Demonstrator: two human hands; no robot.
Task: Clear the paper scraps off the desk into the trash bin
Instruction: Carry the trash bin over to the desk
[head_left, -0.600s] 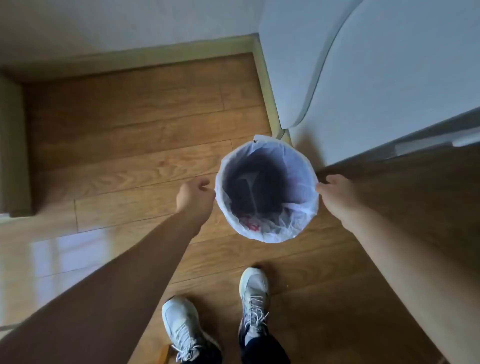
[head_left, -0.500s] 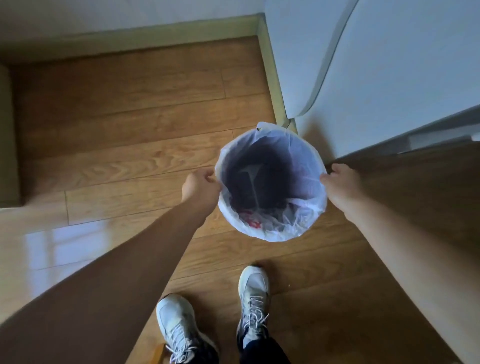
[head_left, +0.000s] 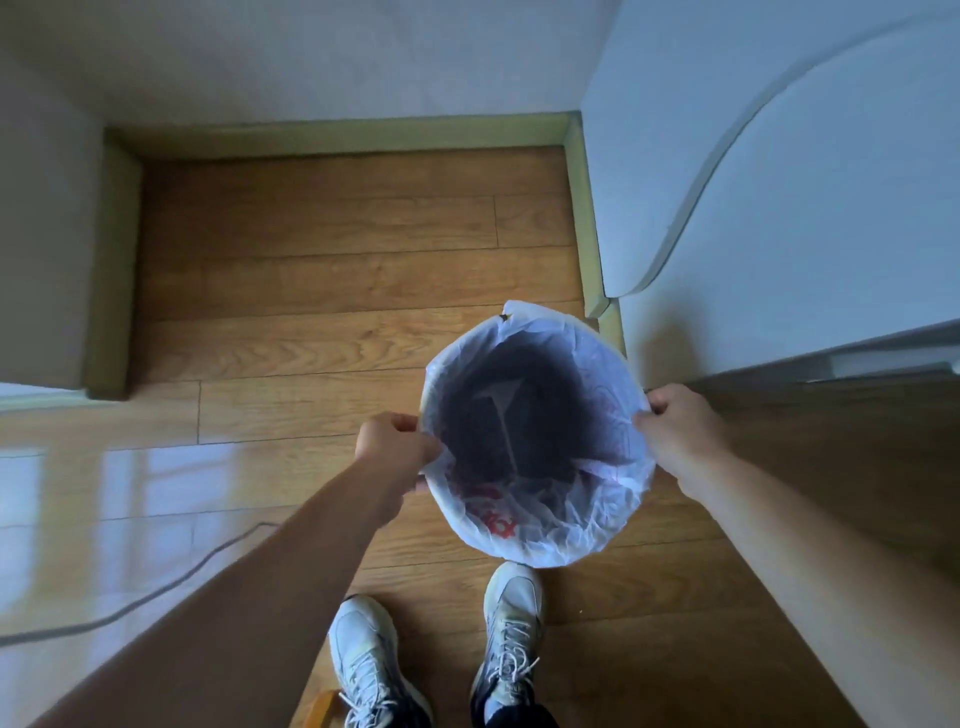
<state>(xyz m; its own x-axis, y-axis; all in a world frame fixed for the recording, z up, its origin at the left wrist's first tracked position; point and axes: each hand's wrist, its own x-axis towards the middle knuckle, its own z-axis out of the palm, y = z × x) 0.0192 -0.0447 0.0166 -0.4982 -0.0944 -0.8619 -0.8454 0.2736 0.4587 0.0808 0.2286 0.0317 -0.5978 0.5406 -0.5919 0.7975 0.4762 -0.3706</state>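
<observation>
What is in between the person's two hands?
In the head view, the round trash bin lined with a white plastic bag sits between the left hand and right hand, each gripping its rim.

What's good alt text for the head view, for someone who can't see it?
Seen from above, two hands grip opposite sides of a round trash bin lined with a white plastic bag: left hand, right hand. It stands on a wood floor just ahead of the person's white sneakers, near a white wall corner.
</observation>
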